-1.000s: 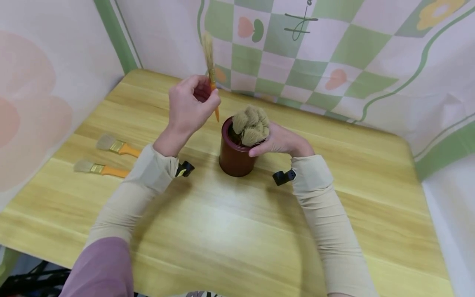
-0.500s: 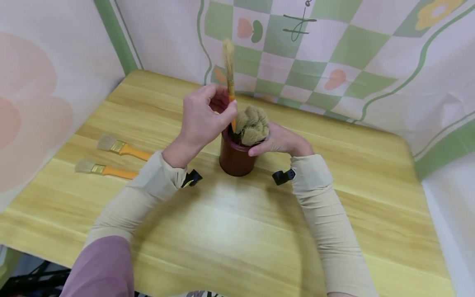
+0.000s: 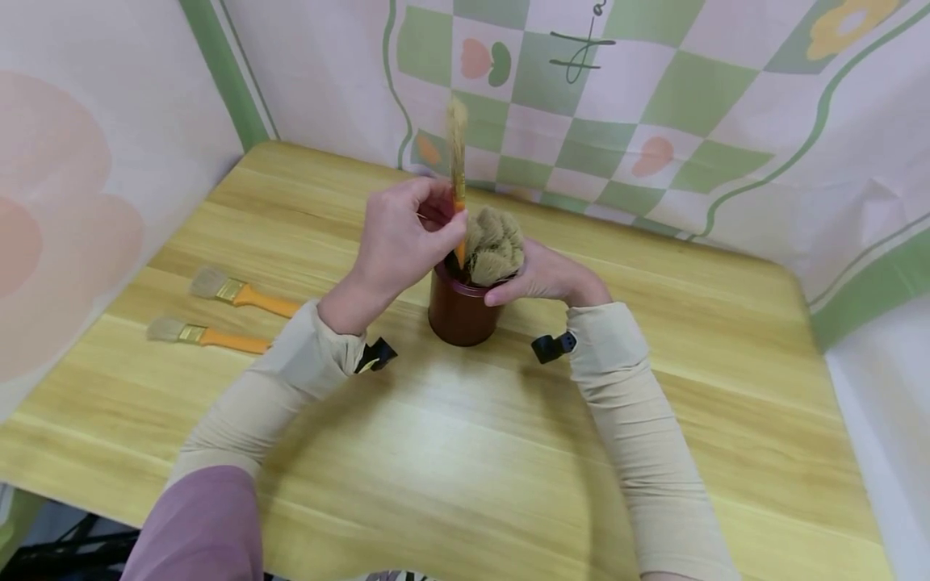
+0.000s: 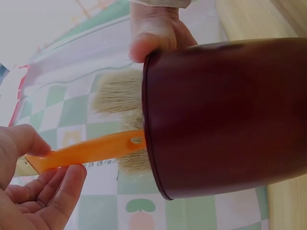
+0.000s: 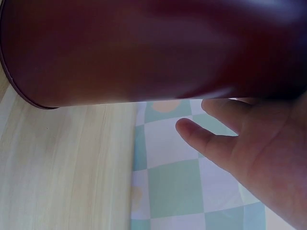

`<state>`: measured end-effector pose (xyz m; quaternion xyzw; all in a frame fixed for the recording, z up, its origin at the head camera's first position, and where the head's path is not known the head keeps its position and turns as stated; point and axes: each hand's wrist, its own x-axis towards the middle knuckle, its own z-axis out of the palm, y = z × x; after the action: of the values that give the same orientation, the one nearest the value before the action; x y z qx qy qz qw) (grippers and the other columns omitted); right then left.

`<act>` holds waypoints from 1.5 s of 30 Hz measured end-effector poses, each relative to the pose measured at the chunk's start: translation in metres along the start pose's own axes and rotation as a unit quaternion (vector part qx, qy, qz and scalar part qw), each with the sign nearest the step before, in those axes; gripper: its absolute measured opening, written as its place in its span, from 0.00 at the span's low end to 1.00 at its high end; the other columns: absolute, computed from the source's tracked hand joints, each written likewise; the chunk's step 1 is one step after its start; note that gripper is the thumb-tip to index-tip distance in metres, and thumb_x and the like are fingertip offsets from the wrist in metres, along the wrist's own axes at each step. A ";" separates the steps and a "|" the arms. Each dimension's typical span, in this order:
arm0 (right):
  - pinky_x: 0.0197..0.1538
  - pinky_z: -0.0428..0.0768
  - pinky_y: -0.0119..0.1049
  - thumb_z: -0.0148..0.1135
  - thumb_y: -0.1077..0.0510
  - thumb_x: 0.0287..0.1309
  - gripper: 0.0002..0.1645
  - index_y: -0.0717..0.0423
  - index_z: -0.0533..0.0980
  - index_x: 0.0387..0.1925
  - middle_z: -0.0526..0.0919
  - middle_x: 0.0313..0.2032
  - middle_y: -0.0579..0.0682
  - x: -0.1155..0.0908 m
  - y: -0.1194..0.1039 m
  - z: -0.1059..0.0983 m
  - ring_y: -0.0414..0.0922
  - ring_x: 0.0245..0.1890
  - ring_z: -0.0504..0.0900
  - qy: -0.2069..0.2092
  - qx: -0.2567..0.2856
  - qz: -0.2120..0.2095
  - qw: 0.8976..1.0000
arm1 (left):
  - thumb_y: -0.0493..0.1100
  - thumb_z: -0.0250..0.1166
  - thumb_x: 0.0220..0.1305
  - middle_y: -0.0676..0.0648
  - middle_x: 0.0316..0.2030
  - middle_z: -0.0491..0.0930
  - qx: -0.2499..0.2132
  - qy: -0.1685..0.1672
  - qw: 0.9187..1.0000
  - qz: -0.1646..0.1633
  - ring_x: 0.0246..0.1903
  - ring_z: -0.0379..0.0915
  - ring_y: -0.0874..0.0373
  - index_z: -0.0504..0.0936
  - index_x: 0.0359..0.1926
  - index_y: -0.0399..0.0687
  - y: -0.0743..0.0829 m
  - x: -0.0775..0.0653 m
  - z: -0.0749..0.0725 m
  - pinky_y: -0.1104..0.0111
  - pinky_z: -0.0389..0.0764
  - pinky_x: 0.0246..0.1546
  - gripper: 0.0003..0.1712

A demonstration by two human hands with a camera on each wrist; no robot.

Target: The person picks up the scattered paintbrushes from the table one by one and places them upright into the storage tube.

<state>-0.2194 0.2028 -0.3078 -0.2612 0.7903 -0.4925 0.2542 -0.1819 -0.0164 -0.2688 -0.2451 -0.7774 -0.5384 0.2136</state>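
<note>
My left hand (image 3: 403,230) pinches an orange-handled paintbrush (image 3: 458,169) between thumb and fingers, bristles up. The tip of its handle (image 4: 91,151) is at the mouth of a dark red-brown pot (image 3: 465,315), just at the rim in the left wrist view. Pale bristle heads (image 3: 494,246) of several brushes stick up from the pot, their handles hidden inside. My right hand (image 3: 548,274) holds the pot at its right upper side, thumb near the rim. In the right wrist view some fingers (image 5: 206,143) hang off the pot's wall.
Two flat paintbrushes with orange handles, an upper one (image 3: 243,292) and a lower one (image 3: 207,335), lie on the wooden table (image 3: 436,468) at the left. A checked curtain (image 3: 574,105) hangs along the table's back edge.
My left hand has carried the paintbrush rightward and down to the pot's mouth, with only a slight further drop in the last half second. My right hand stays on the pot.
</note>
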 end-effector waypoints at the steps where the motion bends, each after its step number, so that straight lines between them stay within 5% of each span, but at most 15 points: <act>1: 0.70 0.60 0.44 0.79 0.58 0.40 0.58 0.56 0.55 0.70 0.67 0.65 0.54 0.000 0.000 0.000 0.45 0.65 0.66 0.000 0.002 0.000 1.000 | 0.34 0.64 0.54 0.39 0.30 0.84 0.002 -0.004 1.000 -0.002 0.28 0.83 0.53 0.83 0.35 0.30 0.000 0.000 0.001 0.70 0.83 0.30 0.09; 16: 0.67 0.64 0.38 0.78 0.58 0.42 0.55 0.56 0.56 0.70 0.68 0.64 0.54 0.000 0.001 -0.001 0.43 0.63 0.68 -0.004 -0.001 0.005 1.000 | 0.37 0.66 0.54 0.39 0.32 0.85 0.066 -0.036 0.997 -0.035 0.29 0.85 0.53 0.83 0.39 0.31 0.003 -0.008 0.008 0.70 0.84 0.31 0.13; 21: 0.63 0.68 0.35 0.76 0.61 0.43 0.48 0.59 0.60 0.65 0.72 0.59 0.54 -0.001 0.002 -0.001 0.43 0.58 0.71 -0.005 -0.005 -0.009 1.000 | 0.44 0.69 0.53 0.40 0.29 0.85 0.081 -0.016 0.996 -0.031 0.29 0.85 0.53 0.82 0.45 0.31 0.005 -0.009 0.006 0.68 0.84 0.31 0.22; 25: 0.65 0.65 0.39 0.78 0.58 0.41 0.50 0.59 0.61 0.64 0.71 0.58 0.54 -0.003 0.000 -0.001 0.44 0.59 0.70 0.005 -0.005 -0.004 1.000 | 0.44 0.69 0.54 0.39 0.27 0.85 0.076 0.012 0.997 -0.022 0.27 0.84 0.52 0.84 0.42 0.32 0.006 -0.010 0.002 0.66 0.83 0.30 0.19; 32: 0.73 0.55 0.48 0.79 0.58 0.39 0.58 0.56 0.55 0.70 0.66 0.65 0.55 -0.001 -0.001 -0.001 0.48 0.67 0.63 0.009 0.006 0.004 1.000 | 0.45 0.62 0.60 0.40 0.27 0.86 0.104 0.040 0.989 -0.097 0.26 0.83 0.52 0.85 0.36 0.36 -0.016 -0.014 -0.009 0.63 0.81 0.30 0.15; 35: 0.74 0.52 0.49 0.79 0.58 0.39 0.60 0.55 0.53 0.71 0.64 0.67 0.55 0.001 0.001 0.000 0.48 0.69 0.60 0.011 0.009 0.001 1.000 | 0.46 0.57 0.62 0.40 0.28 0.86 0.160 0.028 0.977 -0.142 0.26 0.82 0.50 0.86 0.37 0.36 -0.032 -0.018 -0.020 0.61 0.80 0.34 0.17; 38: 0.74 0.52 0.49 0.79 0.59 0.39 0.61 0.55 0.53 0.71 0.64 0.67 0.54 0.003 0.002 0.002 0.48 0.69 0.60 0.009 0.009 -0.003 1.000 | 0.47 0.54 0.63 0.39 0.29 0.86 0.223 0.008 0.955 -0.198 0.26 0.81 0.49 0.86 0.38 0.36 -0.050 -0.028 -0.043 0.60 0.80 0.35 0.20; 42: 0.74 0.52 0.48 0.79 0.60 0.40 0.60 0.56 0.53 0.71 0.64 0.67 0.55 0.005 0.001 0.005 0.49 0.69 0.61 0.000 0.011 -0.010 1.000 | 0.48 0.51 0.64 0.43 0.13 0.79 0.300 -0.023 0.913 -0.276 0.14 0.71 0.54 0.84 0.18 0.38 -0.074 -0.053 -0.087 0.64 0.72 0.20 0.26; 45: 0.74 0.52 0.49 0.79 0.60 0.39 0.61 0.57 0.52 0.71 0.63 0.68 0.56 0.005 0.000 0.004 0.50 0.70 0.60 0.002 0.011 -0.013 1.000 | 0.49 0.49 0.66 0.47 0.06 0.66 0.353 -0.056 0.878 -0.319 0.11 0.62 0.55 0.67 0.05 0.43 -0.093 -0.070 -0.119 0.65 0.63 0.15 0.32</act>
<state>-0.2203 0.1966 -0.3099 -0.2674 0.7819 -0.5050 0.2492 -0.1756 -0.1673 -0.3394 0.0782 -0.9627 -0.2525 0.0583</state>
